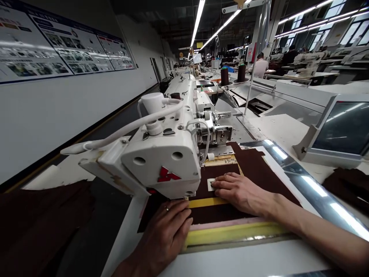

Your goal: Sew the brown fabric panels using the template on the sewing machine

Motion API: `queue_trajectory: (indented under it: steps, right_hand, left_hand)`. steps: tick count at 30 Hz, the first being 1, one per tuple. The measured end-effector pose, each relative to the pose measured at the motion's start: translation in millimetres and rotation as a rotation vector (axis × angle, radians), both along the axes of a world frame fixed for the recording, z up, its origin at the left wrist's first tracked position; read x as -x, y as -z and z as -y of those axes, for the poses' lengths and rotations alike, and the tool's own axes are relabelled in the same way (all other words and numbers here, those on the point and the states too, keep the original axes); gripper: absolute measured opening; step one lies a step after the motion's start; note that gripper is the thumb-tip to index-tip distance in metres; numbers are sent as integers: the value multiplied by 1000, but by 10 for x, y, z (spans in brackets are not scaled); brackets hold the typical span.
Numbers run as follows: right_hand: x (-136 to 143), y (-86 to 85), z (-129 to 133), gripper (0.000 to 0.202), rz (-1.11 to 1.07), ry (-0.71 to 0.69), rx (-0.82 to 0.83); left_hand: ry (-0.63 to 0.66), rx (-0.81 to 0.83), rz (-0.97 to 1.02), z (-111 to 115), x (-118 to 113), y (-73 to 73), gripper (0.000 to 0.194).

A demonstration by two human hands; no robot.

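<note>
Dark brown fabric (253,165) lies in a flat template with yellow strips (236,234) on the sewing table. My left hand (170,227), a ring on one finger, rests on the template's near left part, beside the head of a white sewing machine (161,161); its fingers lie extended and hold nothing. My right hand (238,190) lies flat on the fabric to the right of the machine head, fingertips at a small pale label (211,184). The needle area is mostly hidden behind the machine head.
A tilted screen (343,125) stands at the right, with dark fabric (348,188) near it. More brown fabric (43,223) hangs at the left. A metal pole (256,57) rises behind the table, near dark thread cones (225,76). A person (261,66) sits farther back.
</note>
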State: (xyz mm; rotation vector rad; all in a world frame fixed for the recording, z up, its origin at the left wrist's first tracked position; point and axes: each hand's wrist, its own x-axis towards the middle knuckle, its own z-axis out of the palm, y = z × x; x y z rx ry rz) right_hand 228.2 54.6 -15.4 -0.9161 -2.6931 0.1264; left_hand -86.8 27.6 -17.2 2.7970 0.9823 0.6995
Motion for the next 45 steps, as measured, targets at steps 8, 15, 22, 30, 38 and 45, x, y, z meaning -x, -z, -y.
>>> queue_trajectory:
  steps: [8, 15, 22, 30, 38, 45]
  right_hand:
    - [66, -73, 30, 26, -57, 13, 80]
    - [212, -52, -166, 43, -77, 178, 97]
    - [214, 107, -400, 48, -26, 40, 151]
    - [388, 12, -410, 36, -43, 38, 127]
    - [525, 68, -383, 26, -41, 63, 114]
    - [511, 54, -381, 25, -34, 55, 105]
  left_hand:
    - [8, -9, 7, -15, -4, 16, 24]
    - [-73, 7, -42, -65, 16, 69, 30]
    - [-24, 42, -127, -105, 44, 74, 36]
    - [8, 35, -166, -116, 25, 9, 36]
    - [15, 55, -93, -114, 9, -38, 29]
    - [-29, 69, 31, -191, 155, 52, 25]
